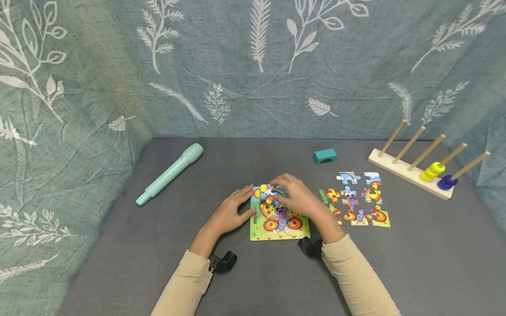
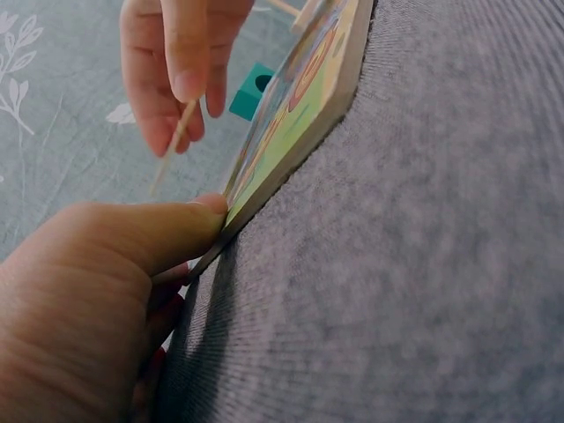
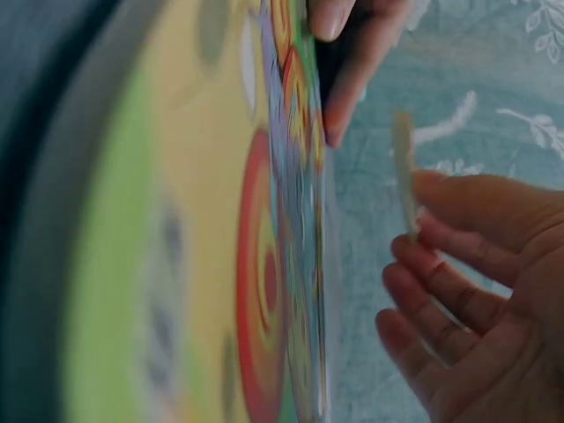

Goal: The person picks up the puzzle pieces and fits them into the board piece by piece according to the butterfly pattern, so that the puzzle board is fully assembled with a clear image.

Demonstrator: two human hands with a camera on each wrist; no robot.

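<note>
A picture puzzle board [image 1: 280, 233] with a butterfly lies on the grey table. My left hand [image 1: 230, 212] rests at its left side, fingers extended toward the top corner. In the left wrist view the thumb [image 2: 181, 231] touches the board's edge. Over the board's upper part is my right hand [image 1: 298, 195], pinching a thin puzzle piece [image 3: 404, 172] between thumb and fingers. That piece is held edge-on and apart from the board in both wrist views, so its picture is hidden. Several loose puzzle pieces [image 1: 350, 199] lie to the right of the board.
A mint-green toy microphone [image 1: 170, 174] lies at the back left. Behind the loose pieces sits a teal arched block [image 1: 325, 156]. A wooden peg stand [image 1: 409, 173] with yellow rings [image 1: 431, 172] and dark blue rings [image 1: 447, 182] is at the right. A patterned cloth [image 1: 237, 66] hangs behind.
</note>
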